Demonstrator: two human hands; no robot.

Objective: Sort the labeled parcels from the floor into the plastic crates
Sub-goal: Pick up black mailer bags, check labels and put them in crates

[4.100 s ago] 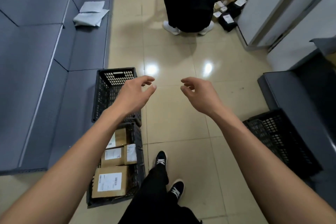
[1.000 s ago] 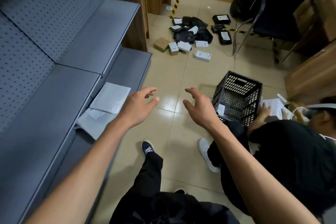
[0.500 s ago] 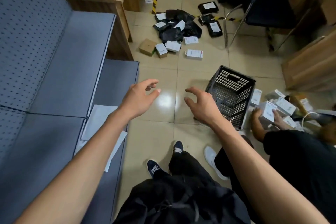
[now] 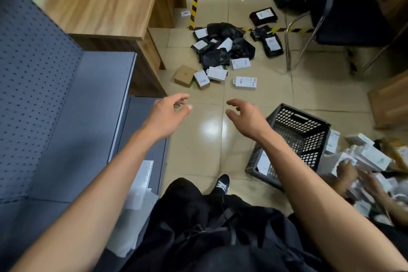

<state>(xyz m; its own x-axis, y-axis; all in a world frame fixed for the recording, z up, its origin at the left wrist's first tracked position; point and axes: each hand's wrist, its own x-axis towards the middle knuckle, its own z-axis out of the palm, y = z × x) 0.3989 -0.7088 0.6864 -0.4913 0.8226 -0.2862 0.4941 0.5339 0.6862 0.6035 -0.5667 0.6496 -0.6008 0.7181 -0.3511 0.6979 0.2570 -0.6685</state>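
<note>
Left hand (image 4: 164,117): empty, fingers loosely spread, above the floor (image 4: 198,152).
Right hand (image 4: 247,117): empty, fingers loosely spread.
Parcels (image 4: 223,55): heaped on the floor beyond both hands, by the tabletop (image 4: 106,2) corner.
Crate (image 4: 293,139): black, tilted, just right of the right hand.

We cannot read the print on the white labels of the black plastic mailer bags (image 4: 223,51) heaped on the floor; it is too small. Our right forearm covers part of the black plastic lattice crate (image 4: 298,137), so its inside is partly hidden. The pile of white labeled boxes (image 4: 366,159) at the right is blurred and cut by the frame edge, as is another person's hand (image 4: 346,170).
</note>
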